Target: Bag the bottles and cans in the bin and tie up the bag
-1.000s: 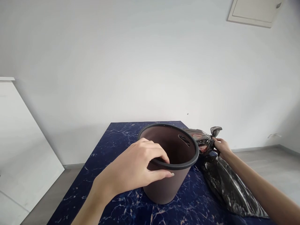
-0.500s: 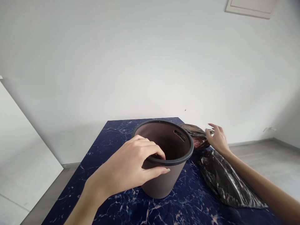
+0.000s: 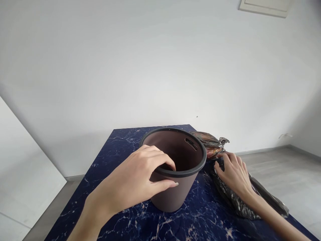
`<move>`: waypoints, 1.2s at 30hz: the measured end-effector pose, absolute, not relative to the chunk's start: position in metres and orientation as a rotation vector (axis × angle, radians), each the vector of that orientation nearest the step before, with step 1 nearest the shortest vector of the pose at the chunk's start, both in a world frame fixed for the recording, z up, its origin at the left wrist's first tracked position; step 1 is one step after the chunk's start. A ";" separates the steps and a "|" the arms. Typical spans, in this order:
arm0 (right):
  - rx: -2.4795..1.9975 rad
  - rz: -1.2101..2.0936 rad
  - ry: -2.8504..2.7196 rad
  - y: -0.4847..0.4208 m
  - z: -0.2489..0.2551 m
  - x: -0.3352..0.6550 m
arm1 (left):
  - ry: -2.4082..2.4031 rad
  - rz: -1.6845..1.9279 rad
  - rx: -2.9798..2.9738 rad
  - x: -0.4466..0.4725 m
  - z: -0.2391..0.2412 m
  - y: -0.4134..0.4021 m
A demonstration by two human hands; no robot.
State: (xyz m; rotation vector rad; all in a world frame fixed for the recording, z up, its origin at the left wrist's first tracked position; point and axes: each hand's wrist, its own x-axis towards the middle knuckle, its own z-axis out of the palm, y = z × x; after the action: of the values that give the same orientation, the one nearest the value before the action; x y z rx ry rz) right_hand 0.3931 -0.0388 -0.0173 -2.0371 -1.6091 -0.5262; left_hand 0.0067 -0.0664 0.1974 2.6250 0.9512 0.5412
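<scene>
A brown waste bin [image 3: 168, 195] with a black rim and an oval handle slot stands upright on a dark blue marbled table [image 3: 127, 227]. My left hand [image 3: 150, 170] grips its near rim, thumb outside and fingers inside. To the right lies a crumpled black plastic bag [image 3: 240, 204]. My right hand [image 3: 233, 170] is over the far end of that bag, thumb and fingers apart, with some black plastic between them. Behind the bin's right side rests a knotted, see-through dark bag [image 3: 208, 142] with reddish and orange contents.
A white wall [image 3: 150, 67] rises behind the table. A white panel [image 3: 25, 177] stands at the left. Grey floor [image 3: 278, 170] shows beyond the table's right edge.
My right hand has come down and towards me, from beside the knotted bag's top to the far end of the black bag. My left hand stays on the bin's rim.
</scene>
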 end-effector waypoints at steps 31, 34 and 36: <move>-1.089 -0.290 -1.840 -0.154 0.097 0.248 | 0.951 1.193 2.718 0.029 0.197 -0.070; -0.951 -0.409 -1.913 -0.162 0.094 0.239 | 0.984 0.862 2.568 0.032 0.200 -0.080; -0.890 -0.458 -1.939 -0.166 0.093 0.233 | 1.056 0.647 2.501 0.034 0.196 -0.083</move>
State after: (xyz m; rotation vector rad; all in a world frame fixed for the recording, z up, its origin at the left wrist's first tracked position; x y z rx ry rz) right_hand 0.2327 -0.1661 0.0930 -0.8901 -1.9394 -0.4583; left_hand 0.0341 -0.0828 0.1960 2.5008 1.0558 0.6465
